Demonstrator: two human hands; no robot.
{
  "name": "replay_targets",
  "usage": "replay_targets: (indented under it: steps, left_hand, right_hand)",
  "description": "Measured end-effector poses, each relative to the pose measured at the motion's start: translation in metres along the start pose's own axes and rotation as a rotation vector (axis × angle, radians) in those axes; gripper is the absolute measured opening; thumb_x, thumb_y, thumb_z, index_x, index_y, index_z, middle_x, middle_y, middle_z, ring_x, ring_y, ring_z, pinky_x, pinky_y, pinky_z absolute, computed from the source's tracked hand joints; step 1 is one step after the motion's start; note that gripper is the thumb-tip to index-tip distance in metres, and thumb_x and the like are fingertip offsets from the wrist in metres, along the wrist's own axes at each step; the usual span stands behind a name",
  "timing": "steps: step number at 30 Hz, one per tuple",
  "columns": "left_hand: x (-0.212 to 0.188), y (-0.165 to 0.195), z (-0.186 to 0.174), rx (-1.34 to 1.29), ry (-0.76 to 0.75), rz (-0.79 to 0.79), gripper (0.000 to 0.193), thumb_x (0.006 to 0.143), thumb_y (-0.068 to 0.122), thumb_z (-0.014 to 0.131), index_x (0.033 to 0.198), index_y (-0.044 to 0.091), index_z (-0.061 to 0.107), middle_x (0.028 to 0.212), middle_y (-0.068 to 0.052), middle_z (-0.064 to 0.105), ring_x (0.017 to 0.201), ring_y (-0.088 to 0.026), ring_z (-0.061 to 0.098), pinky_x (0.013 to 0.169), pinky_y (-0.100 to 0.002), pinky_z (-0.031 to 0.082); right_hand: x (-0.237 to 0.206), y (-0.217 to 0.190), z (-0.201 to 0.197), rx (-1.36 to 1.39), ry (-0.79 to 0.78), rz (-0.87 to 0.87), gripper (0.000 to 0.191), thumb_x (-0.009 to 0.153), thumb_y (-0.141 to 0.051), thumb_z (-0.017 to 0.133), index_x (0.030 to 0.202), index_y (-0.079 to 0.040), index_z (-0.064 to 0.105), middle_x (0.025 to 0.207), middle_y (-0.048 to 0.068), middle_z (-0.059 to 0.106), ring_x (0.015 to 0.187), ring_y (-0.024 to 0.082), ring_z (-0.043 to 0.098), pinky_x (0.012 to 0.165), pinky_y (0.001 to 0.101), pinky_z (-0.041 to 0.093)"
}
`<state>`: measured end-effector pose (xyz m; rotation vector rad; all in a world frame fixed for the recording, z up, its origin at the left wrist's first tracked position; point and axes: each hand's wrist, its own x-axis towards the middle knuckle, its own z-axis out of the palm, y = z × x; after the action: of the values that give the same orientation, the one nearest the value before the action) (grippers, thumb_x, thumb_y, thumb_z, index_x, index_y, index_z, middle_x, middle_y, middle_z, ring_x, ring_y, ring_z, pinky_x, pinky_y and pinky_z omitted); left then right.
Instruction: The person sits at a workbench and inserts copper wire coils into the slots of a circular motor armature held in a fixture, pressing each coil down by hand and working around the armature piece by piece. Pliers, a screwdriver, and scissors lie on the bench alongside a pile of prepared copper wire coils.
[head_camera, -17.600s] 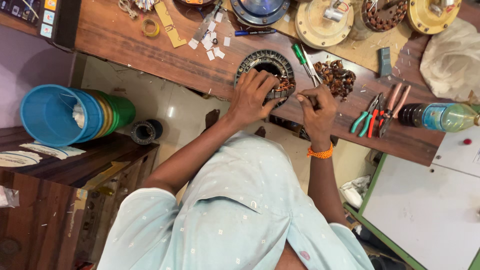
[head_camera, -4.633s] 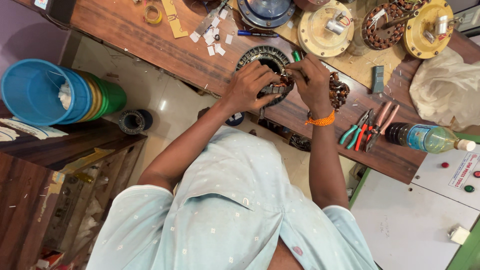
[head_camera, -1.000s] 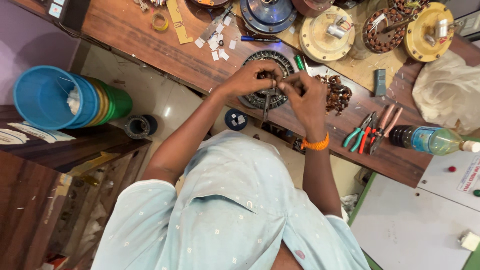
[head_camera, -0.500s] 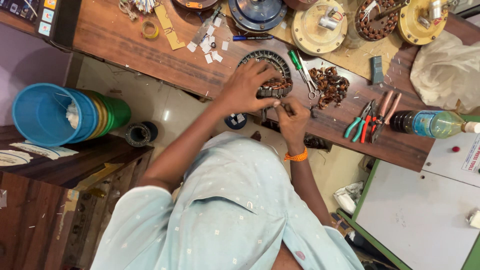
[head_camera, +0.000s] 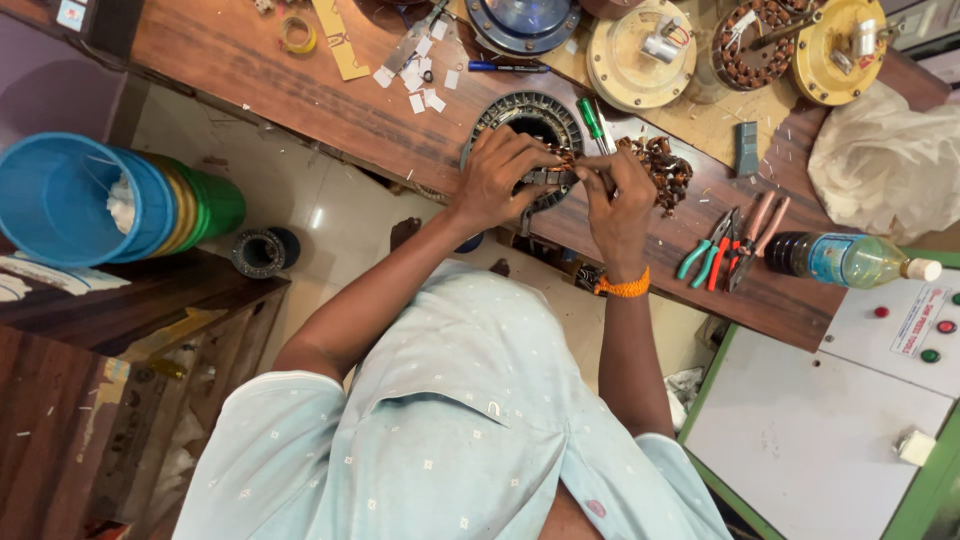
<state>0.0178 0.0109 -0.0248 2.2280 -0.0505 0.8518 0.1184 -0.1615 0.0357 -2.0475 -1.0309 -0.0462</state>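
Head view shows your left hand (head_camera: 497, 178) gripping the stator (head_camera: 525, 125) at the bench (head_camera: 300, 95) edge, right hand (head_camera: 617, 200) pinching its winding; hold the ring steady.

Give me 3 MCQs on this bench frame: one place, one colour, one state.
1. Where do the pliers lie?
A. Between the right hand and the bottle
B. Inside the blue tub
C. On the white panel

2. The wristband colour?
A. Green
B. Orange
C. Black

3. The bottle is:
A. Upright
B. Uncapped
C. On its side, capped

Answers: 1 A, they lie on the wooden bench right of the right hand. 2 B, orange on the right wrist. 3 C, lying flat with a white cap.
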Motion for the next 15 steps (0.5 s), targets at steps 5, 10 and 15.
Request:
replay_targets:
  steps: [5, 10, 15]
  left_hand:
    - [0.011, -0.006, -0.006, -0.024, 0.029, 0.062, 0.036, 0.080, 0.024, 0.086, 0.112, 0.013, 0.073, 0.108, -0.003, 0.070, 0.096, -0.025, 0.061, 0.086, -0.040, 0.045]
    - [0.030, -0.005, -0.027, -0.220, -0.082, -0.110, 0.046, 0.086, 0.038, 0.082, 0.117, 0.008, 0.065, 0.101, -0.006, 0.069, 0.094, -0.028, 0.063, 0.086, -0.042, 0.049]
    - [0.059, 0.004, -0.014, -0.226, -0.188, -0.523, 0.039, 0.082, 0.032, 0.077, 0.113, 0.009, 0.071, 0.091, -0.007, 0.069, 0.089, -0.026, 0.066, 0.078, -0.041, 0.050]
  right_hand:
    - [0.029, 0.005, 0.006, 0.015, -0.036, -0.057, 0.012, 0.089, 0.002, 0.080, 0.099, 0.000, 0.075, 0.078, 0.010, 0.059, 0.064, 0.017, 0.051, 0.058, 0.0330, 0.038]
    - [0.050, 0.005, 0.013, 0.015, -0.017, -0.076, 0.011, 0.087, -0.001, 0.084, 0.096, -0.001, 0.076, 0.078, 0.008, 0.064, 0.059, 0.014, 0.046, 0.054, 0.0328, 0.035]
    - [0.050, 0.000, 0.015, -0.002, 0.049, -0.021, 0.012, 0.089, -0.003, 0.085, 0.096, -0.001, 0.076, 0.076, 0.008, 0.062, 0.059, 0.013, 0.045, 0.054, 0.0325, 0.035]
